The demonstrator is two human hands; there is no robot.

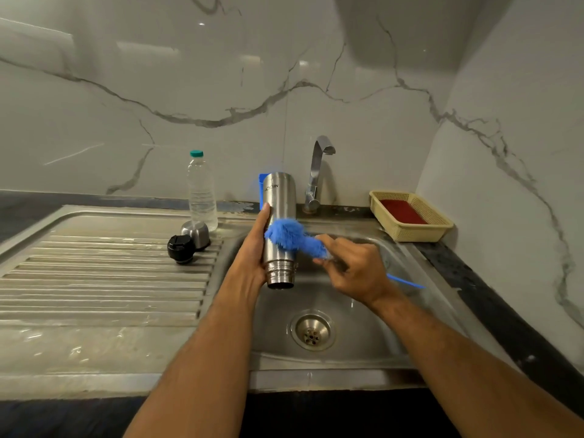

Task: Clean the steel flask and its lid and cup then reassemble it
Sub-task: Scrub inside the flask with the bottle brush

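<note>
My left hand grips the steel flask above the sink basin, with its open mouth pointing down towards me. My right hand holds a blue bottle brush by its handle, and the bristle head presses against the flask's side. On the draining board to the left, the black lid lies beside the steel cup, which stands upside down.
A clear plastic water bottle stands behind the cup. The tap rises at the back of the sink, and a drain sits in the basin. A cream basket with a red item sits at the right. A blue object stands behind the flask.
</note>
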